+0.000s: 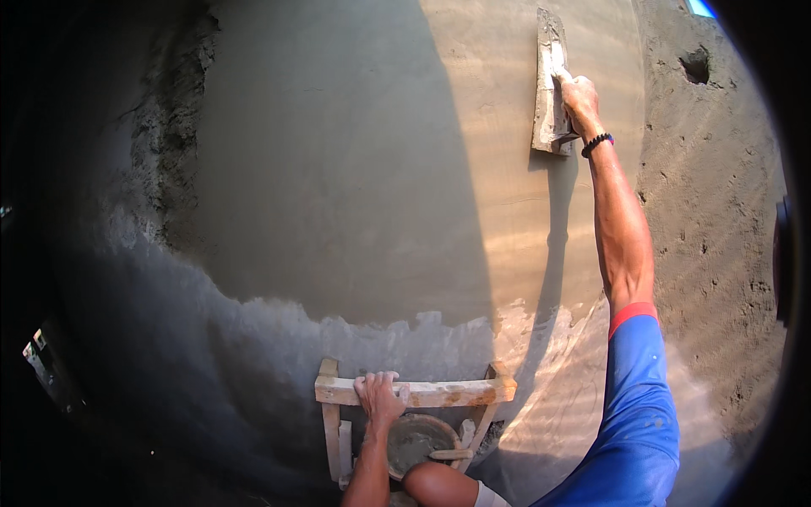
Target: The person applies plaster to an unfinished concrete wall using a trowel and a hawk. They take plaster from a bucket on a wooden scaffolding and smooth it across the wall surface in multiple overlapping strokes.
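Note:
My right hand [581, 106] is closed round the handle of a plastering trowel [545, 93]. The trowel's long rectangular blade, caked with grey mortar, stands lengthwise at or against the smooth wet plaster [507, 152], in its sunlit part. Contact along the whole blade cannot be made out. Lower down, my left hand [382, 395] grips the top rail [448, 393] of a wooden frame, fingers over its far edge. Just below that rail sits a round bucket [422, 415] of grey mix, partly hidden by my left forearm and knee.
Rough, pitted plaster [701, 186] with a hole [696, 65] lies along the right. A ragged edge [173, 127] bounds the smooth area on the left, and a paler band [372, 338] runs beneath it. A short light-coloured stick [450, 455] lies by the bucket's rim.

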Motion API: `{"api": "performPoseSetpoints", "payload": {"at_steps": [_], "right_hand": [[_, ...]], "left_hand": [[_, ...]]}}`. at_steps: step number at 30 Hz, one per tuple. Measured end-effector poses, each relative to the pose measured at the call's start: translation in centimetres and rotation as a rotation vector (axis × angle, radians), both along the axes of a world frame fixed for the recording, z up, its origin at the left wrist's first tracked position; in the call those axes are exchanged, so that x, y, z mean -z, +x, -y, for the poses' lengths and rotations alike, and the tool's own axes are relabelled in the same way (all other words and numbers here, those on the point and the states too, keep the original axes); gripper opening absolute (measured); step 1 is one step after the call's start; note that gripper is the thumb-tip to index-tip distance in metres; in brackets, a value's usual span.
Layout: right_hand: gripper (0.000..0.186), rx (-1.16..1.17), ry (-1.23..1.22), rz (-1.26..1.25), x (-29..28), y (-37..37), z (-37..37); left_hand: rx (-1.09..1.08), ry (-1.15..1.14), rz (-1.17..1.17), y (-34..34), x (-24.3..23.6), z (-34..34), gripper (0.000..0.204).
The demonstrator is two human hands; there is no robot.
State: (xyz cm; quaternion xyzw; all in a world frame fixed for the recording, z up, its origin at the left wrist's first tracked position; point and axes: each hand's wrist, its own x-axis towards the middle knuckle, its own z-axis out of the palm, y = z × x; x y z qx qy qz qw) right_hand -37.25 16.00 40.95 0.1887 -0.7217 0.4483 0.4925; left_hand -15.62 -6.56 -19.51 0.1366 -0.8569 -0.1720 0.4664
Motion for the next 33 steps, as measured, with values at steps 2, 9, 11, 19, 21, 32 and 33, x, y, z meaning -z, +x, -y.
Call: {"api": "performPoseSetpoints", "payload": {"at_steps": [2, 9, 11, 19, 21, 32, 33], "right_hand": [[0.050, 0.027, 0.015, 0.032, 2.1, 1.6, 4.5], [0.040, -0.289, 0.737, -0.241, 18.8, 9.8, 15.6], [0.037, -0.297, 0.425, -0.444, 16.6, 7.0, 9.3], [0.035, -0.205, -0.060, 0.068, 6.4, -4.3, -7.3], [0.036, -0.063, 0.166, -0.126, 8.3, -2.1, -0.7], [0.040, -0.376, 1.127, -0.212, 30.9, 11.7, 15.2], [0.041, -0.392, 0.953, -0.229, 28.4, 10.8, 13.5]], "left_hand": [[-0.032, -0.008, 0.008, 0.5, 0.2, 0.3, 0.029], [-0.075, 0.010, 0.005, 0.7, 1.6, 2.3, 0.028], [-0.086, 0.036, 0.028, 0.7, 0.7, 1.9, 0.027], [-0.087, 0.026, 0.000, -0.1, 0.0, 0.3, 0.027], [-0.103, 0.032, 0.001, 0.1, -0.1, 0.6, 0.028], [-0.104, 0.052, 0.060, 1.2, 1.2, 2.6, 0.028], [-0.108, 0.039, 0.090, 1.5, 1.0, 2.9, 0.029]]}}
